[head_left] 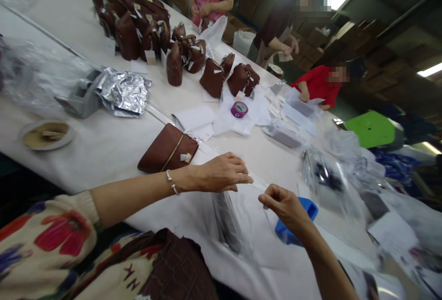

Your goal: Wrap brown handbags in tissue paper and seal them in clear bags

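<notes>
My left hand point(221, 173) reaches over the table, palm down, with its fingers stretched out and nothing visible in them. My right hand point(285, 203) is closed in a pinch a short way to the right; a thin clear strand or edge seems to hang below its fingertips, too faint to name. Partly behind the right hand is a blue plastic object point(282, 232). Below the left hand lies a clear plastic packet with grey contents point(226, 221). A brown handbag point(165, 145) with a gold zip and a small tag lies just beyond my left forearm.
Several brown handbags point(129, 37) stand across the far table. Nearer are a purple tape roll point(239, 109), white papers point(195, 118), silver foil packaging point(124, 90) and a round dish point(46, 134). Clear plastic bags point(331, 175) crowd the right. Three people work along the far side.
</notes>
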Available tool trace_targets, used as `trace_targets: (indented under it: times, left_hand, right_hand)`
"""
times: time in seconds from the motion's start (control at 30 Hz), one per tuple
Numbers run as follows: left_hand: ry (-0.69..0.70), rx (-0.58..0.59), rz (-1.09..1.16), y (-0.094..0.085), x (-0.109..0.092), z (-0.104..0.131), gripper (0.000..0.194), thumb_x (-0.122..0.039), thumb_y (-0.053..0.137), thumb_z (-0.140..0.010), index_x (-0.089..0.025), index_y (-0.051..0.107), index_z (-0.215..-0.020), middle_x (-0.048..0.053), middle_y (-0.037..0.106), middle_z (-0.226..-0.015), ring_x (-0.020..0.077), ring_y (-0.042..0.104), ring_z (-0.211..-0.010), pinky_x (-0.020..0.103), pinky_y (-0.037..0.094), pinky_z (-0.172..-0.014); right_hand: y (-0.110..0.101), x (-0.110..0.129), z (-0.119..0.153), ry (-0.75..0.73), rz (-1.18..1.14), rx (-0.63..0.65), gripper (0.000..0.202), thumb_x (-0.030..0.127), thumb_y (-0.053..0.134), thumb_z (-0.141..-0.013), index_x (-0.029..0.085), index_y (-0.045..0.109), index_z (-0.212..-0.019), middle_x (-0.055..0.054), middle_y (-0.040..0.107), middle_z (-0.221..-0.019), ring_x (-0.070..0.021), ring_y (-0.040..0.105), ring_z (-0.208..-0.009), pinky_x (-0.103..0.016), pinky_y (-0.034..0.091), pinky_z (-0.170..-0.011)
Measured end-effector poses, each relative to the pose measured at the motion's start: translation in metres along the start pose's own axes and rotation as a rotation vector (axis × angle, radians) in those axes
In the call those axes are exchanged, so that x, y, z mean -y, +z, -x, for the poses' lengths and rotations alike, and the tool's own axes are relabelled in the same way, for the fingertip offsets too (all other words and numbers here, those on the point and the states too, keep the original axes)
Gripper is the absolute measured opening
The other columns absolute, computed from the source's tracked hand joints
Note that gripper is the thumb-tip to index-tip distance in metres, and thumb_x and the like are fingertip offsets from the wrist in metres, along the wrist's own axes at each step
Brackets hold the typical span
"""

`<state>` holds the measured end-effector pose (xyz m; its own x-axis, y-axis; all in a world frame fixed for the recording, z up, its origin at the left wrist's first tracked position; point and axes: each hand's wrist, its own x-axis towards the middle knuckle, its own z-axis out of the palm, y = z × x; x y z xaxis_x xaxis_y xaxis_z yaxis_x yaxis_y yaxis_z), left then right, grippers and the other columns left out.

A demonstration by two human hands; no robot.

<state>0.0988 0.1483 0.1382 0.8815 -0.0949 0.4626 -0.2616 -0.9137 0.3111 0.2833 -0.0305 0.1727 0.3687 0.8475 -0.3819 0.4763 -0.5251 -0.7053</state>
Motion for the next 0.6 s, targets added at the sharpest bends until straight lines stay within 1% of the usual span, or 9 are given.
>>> trace_targets:
  times: [0.07,0.1,0.17,0.23,0.3,0.37,0.5,0.57,0.6]
  left_hand:
    - [0.034,-0.011,-0.169,0.002,-0.002,-0.003,0.016,-0.024,0.065,-0.091,-0.019,0.065,-0.107,0.007,0.068,-0.095,0.0228,0.058,-0.094,0.037,0.041,-0.084]
    - [0.062,-0.031,-0.226,0.001,-0.003,-0.004,0.01,-0.022,0.058,-0.095,-0.019,0.065,-0.101,0.006,0.067,-0.089,0.0217,0.057,-0.089,0.036,0.041,-0.081]
    - [0.135,-0.077,-0.285,-0.005,-0.006,-0.002,0.019,-0.018,0.048,-0.099,-0.02,0.066,-0.093,0.004,0.067,-0.086,0.0196,0.056,-0.085,0.036,0.04,-0.08]
    - [0.185,-0.104,-0.299,-0.012,-0.009,0.002,0.023,-0.018,0.044,-0.101,-0.021,0.066,-0.095,0.004,0.07,-0.094,0.0181,0.057,-0.087,0.035,0.04,-0.08]
    - [0.205,-0.106,-0.296,-0.02,-0.013,0.009,0.023,-0.019,0.043,-0.101,-0.023,0.066,-0.099,0.003,0.071,-0.107,0.017,0.058,-0.092,0.034,0.042,-0.079]
    - [0.231,-0.108,-0.276,-0.023,-0.017,0.018,0.022,-0.02,0.044,-0.101,-0.023,0.066,-0.099,0.003,0.07,-0.115,0.0159,0.06,-0.092,0.033,0.044,-0.077]
    - [0.255,-0.187,-0.185,-0.017,-0.025,0.037,0.017,-0.018,0.048,-0.098,-0.021,0.065,-0.096,0.004,0.069,-0.122,0.015,0.062,-0.084,0.032,0.046,-0.069]
    - [0.201,-0.195,-0.136,-0.01,-0.028,0.044,0.016,-0.016,0.048,-0.097,-0.019,0.063,-0.097,0.006,0.067,-0.125,0.0151,0.063,-0.083,0.031,0.047,-0.068]
    - [0.163,-0.187,-0.117,-0.008,-0.028,0.047,0.016,-0.015,0.047,-0.097,-0.018,0.062,-0.097,0.007,0.067,-0.126,0.0149,0.064,-0.083,0.031,0.047,-0.068]
  right_hand:
    - [-0.004,0.002,0.001,-0.022,0.003,0.012,0.038,0.052,0.059,-0.081,0.02,0.058,-0.061,0.001,0.059,-0.059,-0.0132,0.051,-0.058,-0.027,0.041,-0.06]
    - [-0.006,0.002,0.001,-0.03,0.007,0.01,0.039,0.053,0.057,-0.083,0.02,0.06,-0.061,0.0,0.061,-0.06,-0.014,0.054,-0.06,-0.027,0.043,-0.063]
    - [-0.009,0.0,-0.001,-0.035,0.027,-0.016,0.041,0.054,0.056,-0.084,0.021,0.061,-0.061,-0.001,0.063,-0.06,-0.0149,0.056,-0.061,-0.027,0.045,-0.064]
    - [-0.012,-0.003,-0.003,-0.022,0.063,-0.047,0.042,0.056,0.057,-0.083,0.021,0.062,-0.061,-0.001,0.064,-0.06,-0.0153,0.057,-0.061,-0.027,0.046,-0.064]
    - [-0.014,-0.006,-0.005,-0.014,0.103,-0.068,0.042,0.058,0.059,-0.082,0.021,0.063,-0.062,-0.001,0.064,-0.06,-0.0156,0.057,-0.061,-0.028,0.045,-0.063]
    - [-0.014,-0.006,-0.005,-0.014,0.129,-0.075,0.042,0.058,0.06,-0.081,0.021,0.063,-0.062,-0.001,0.064,-0.06,-0.0153,0.056,-0.06,-0.027,0.044,-0.061]
    - [-0.009,0.003,-0.002,-0.004,0.136,-0.06,0.038,0.053,0.061,-0.081,0.021,0.064,-0.062,0.0,0.063,-0.06,-0.0144,0.054,-0.059,-0.026,0.041,-0.058]
    - [-0.008,0.008,0.0,-0.037,0.203,-0.089,0.036,0.052,0.062,-0.081,0.021,0.064,-0.063,0.001,0.062,-0.059,-0.0143,0.054,-0.058,-0.026,0.04,-0.058]
    - [-0.009,0.01,0.002,-0.08,0.253,-0.104,0.036,0.051,0.062,-0.082,0.022,0.064,-0.063,0.001,0.063,-0.06,-0.0146,0.055,-0.059,-0.027,0.041,-0.059]
